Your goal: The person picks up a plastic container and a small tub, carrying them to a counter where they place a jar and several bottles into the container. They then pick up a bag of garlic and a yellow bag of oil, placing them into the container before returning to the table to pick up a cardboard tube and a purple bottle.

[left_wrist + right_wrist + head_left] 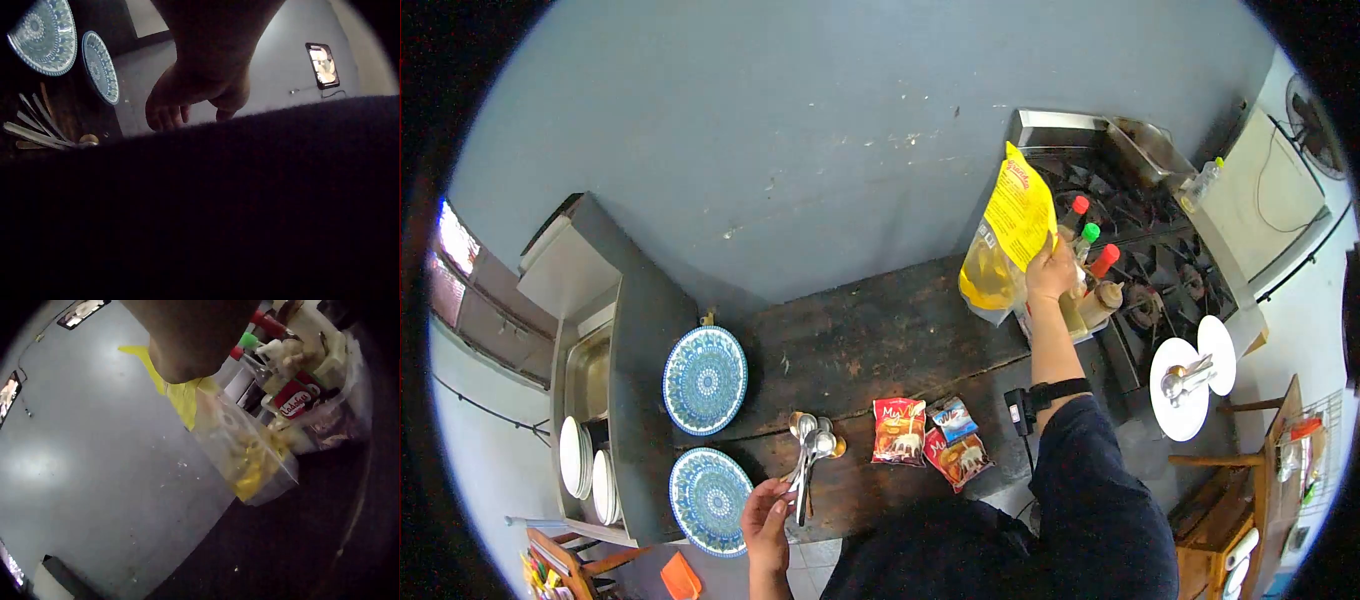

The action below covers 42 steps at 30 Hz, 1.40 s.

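Observation:
My right hand (1052,270) grips the upper part of a yellow and clear plastic bag (1005,215) at the table's right end. In the right wrist view, the bag's clear lower part (250,465) hangs close over the dark tabletop, with yellow contents showing through. My left hand (768,525) is nearest to several metal spoons (808,445) at the front of the table. In the left wrist view the left hand (197,94) has loosely bent fingers, apart from the spoon handles (40,128). Its fingertips are partly hidden behind a dark sleeve.
Two blue patterned plates (706,380) stand at the left. Red snack packets (899,432) and a small blue packet (953,419) lie mid-table. Bottles with red and green caps (1090,234) crowd beside the right hand, before the black stove (1145,290). White plates (1178,415) are farther right.

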Available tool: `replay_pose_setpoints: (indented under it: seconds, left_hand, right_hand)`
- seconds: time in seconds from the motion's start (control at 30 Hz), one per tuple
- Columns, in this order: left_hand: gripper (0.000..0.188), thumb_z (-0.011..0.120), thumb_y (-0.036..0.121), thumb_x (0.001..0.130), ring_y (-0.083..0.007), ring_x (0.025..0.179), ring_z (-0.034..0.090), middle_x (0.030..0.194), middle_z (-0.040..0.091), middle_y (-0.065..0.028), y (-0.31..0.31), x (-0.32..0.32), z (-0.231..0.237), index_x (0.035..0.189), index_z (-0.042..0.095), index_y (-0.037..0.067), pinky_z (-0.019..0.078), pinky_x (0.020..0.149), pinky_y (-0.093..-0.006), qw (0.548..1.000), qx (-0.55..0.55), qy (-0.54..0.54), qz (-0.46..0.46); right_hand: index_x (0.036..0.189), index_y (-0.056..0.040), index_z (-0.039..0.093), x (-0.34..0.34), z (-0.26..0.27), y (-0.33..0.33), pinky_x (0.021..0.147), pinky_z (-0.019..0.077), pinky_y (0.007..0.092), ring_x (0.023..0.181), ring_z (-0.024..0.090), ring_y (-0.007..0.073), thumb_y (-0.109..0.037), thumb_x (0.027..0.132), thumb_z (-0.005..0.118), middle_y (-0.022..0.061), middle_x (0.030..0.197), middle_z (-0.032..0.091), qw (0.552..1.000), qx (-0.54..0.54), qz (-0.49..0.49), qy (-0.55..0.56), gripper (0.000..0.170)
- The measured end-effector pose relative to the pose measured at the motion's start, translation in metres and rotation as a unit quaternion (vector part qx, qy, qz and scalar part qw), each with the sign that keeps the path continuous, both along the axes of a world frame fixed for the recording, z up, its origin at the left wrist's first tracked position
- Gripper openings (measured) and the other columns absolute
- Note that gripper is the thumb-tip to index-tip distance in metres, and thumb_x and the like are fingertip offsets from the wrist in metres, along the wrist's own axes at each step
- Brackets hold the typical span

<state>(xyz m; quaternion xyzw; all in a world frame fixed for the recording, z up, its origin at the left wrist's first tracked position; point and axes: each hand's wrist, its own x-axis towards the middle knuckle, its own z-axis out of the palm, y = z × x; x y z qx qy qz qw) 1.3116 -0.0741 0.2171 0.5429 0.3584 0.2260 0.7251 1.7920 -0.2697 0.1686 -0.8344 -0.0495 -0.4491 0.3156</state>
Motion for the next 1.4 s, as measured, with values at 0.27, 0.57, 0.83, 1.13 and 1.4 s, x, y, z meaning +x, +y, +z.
replay_pose_setpoints:
  seconds: [0.27,0.57,0.83,1.13,1.4]
  left_hand:
    - [0.028,0.051,0.007,0.078,-0.0176,0.083,0.054,0.095,0.055,-0.0071,0.0,-0.003,-0.007,0.105,0.047,0.001,0.0414,0.071,-0.0263,0.999,-0.037,-0.007,0.001]
    - [0.028,0.05,0.008,0.078,-0.0177,0.084,0.054,0.095,0.055,-0.0068,0.0,-0.005,-0.009,0.105,0.046,0.001,0.0418,0.071,-0.026,0.999,-0.035,-0.001,-0.004]
    - [0.028,0.052,0.008,0.077,-0.0177,0.085,0.054,0.094,0.054,-0.0076,0.001,-0.018,-0.006,0.104,0.048,0.001,0.0417,0.073,-0.0277,1.0,-0.015,0.008,-0.001]
    - [0.013,0.057,0.002,0.075,-0.011,0.069,0.056,0.079,0.06,-0.0042,0.005,-0.086,-0.024,0.088,0.06,0.003,0.0454,0.064,-0.0232,0.987,-0.035,0.087,-0.127]
    - [0.009,0.063,0.013,0.071,-0.009,0.058,0.053,0.065,0.059,-0.0024,-0.01,-0.224,-0.084,0.075,0.063,0.005,0.0418,0.051,-0.0247,0.984,-0.013,0.157,-0.086]
  right_hand:
    - [0.098,-0.0091,0.055,-0.022,-0.018,0.02,0.066,0.045,0.0356,0.079,0.056,0.0297,-0.027,0.079,0.049,0.0121,0.089,0.058,0.996,0.024,0.091,0.0,0.027]
    - [0.117,-0.0048,0.036,-0.074,-0.035,0.019,0.071,0.0442,0.0412,0.091,0.051,0.0324,-0.041,0.073,0.053,0.0189,0.109,0.045,0.963,-0.035,0.052,0.263,0.059]
    - [0.113,-0.0013,0.039,-0.087,-0.028,0.021,0.082,0.0382,0.0408,0.098,0.048,0.0353,-0.046,0.067,0.059,0.0198,0.108,0.048,0.924,-0.031,0.005,0.382,0.067]
    - [0.075,0.0034,0.058,-0.183,-0.044,0.006,0.049,0.0383,0.0275,0.053,0.047,0.0156,-0.011,0.076,0.058,0.0074,0.064,0.053,0.914,-0.01,0.362,0.184,0.015]
    - [0.061,0.0018,0.055,-0.372,-0.007,0.089,0.05,0.04,0.0282,0.055,0.052,0.0173,-0.001,0.068,0.058,0.0094,0.059,0.055,0.669,-0.121,0.713,0.173,0.008]
